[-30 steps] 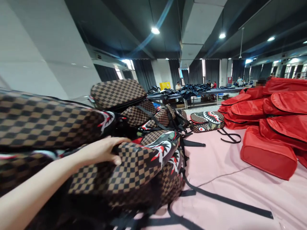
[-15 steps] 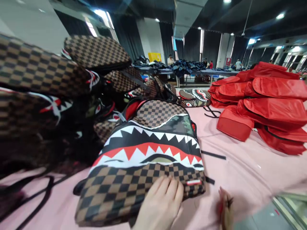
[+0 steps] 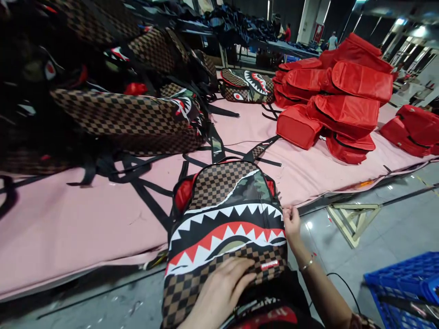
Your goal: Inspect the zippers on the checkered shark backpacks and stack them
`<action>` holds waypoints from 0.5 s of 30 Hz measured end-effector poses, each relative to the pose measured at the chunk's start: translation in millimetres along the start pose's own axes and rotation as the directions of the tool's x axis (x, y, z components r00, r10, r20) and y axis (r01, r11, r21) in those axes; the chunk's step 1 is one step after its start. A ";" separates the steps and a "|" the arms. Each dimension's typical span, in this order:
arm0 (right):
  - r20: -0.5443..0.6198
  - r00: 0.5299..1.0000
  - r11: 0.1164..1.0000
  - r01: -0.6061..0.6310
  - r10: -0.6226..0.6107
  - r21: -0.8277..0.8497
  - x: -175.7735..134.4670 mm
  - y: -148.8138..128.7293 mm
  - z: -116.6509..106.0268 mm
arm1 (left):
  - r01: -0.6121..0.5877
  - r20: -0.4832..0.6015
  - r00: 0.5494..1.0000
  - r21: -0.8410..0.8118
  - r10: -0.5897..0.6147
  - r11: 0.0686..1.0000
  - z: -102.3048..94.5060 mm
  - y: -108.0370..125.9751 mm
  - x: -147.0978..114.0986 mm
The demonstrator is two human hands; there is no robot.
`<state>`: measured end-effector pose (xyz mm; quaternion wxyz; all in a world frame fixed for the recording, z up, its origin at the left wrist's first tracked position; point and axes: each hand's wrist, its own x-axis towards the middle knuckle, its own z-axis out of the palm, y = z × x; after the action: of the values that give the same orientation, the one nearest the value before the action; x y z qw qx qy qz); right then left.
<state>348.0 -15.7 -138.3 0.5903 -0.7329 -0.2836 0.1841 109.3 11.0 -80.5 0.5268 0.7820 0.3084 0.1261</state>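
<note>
A brown-and-black checkered backpack (image 3: 229, 242) with a printed shark mouth lies front up across the table's near edge, its lower part close to my body. Red lining shows at its open sides. My left hand (image 3: 222, 285) rests on the lower checkered front, palm down, fingers extended and slightly bent. At the right side edge, the bent fingers of my right hand (image 3: 291, 221) close on the bag's seam. A small dark tip shows near those fingers; I cannot make out what it is. Shoulder straps (image 3: 216, 145) spread out beyond the bag's top.
Matching checkered backpacks (image 3: 133, 114) are heaped at the left, and another bag (image 3: 247, 86) lies farther back. Red bags (image 3: 343, 100) are piled at the right on the pink-covered table (image 3: 85, 224). A blue crate (image 3: 404, 292) stands on the floor at lower right.
The backpack has come toward me, over the table's near edge. My right hand has risen to its right side. My left hand stays on its front, and the view has tilted down.
</note>
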 end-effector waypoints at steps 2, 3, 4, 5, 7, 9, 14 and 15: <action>0.148 0.986 0.982 0.096 -0.072 -0.161 -16.5 -28.9 12.6 | -0.008 -0.060 0.998 -0.068 0.004 0.998 -3.0 3.3 8.5; 0.243 0.965 0.964 0.155 -0.100 -0.216 -27.5 -43.1 19.3 | 0.004 -0.089 0.996 -0.131 -0.016 0.991 -2.4 2.7 12.9; 0.340 0.930 0.941 0.230 -0.138 -0.248 -39.5 -56.5 25.8 | 0.030 -0.125 0.990 -0.209 -0.057 0.978 -0.9 0.9 17.4; 0.426 0.890 0.915 0.298 -0.164 -0.272 -51.8 -68.6 32.2 | 0.064 -0.166 0.979 -0.298 -0.118 0.952 1.0 -1.7 21.8; 0.579 0.790 0.858 0.427 -0.202 -0.284 -73.7 -87.1 44.0 | 0.131 -0.220 0.939 -0.477 -0.263 0.869 3.6 -8.7 30.3; 0.682 0.696 0.825 0.509 -0.225 -0.247 -86.7 -95.7 53.3 | 0.175 -0.254 0.879 -0.614 -0.403 0.770 1.4 -16.9 37.9; 0.716 0.655 0.865 0.479 -0.241 -0.147 -59.6 -75.0 60.3 | 0.006 -0.432 0.797 -0.692 -0.421 0.722 -37.8 -40.2 53.7; 0.686 0.702 0.867 0.448 -0.192 -0.216 -45.4 -67.6 59.1 | -0.014 -0.470 0.786 -0.663 -0.401 0.749 -51.7 -45.2 56.9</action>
<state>263.9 10.2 -89.6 0.3316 -0.6590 -0.6229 0.2603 110.8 96.1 -107.1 0.6476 0.4401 0.4777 0.3984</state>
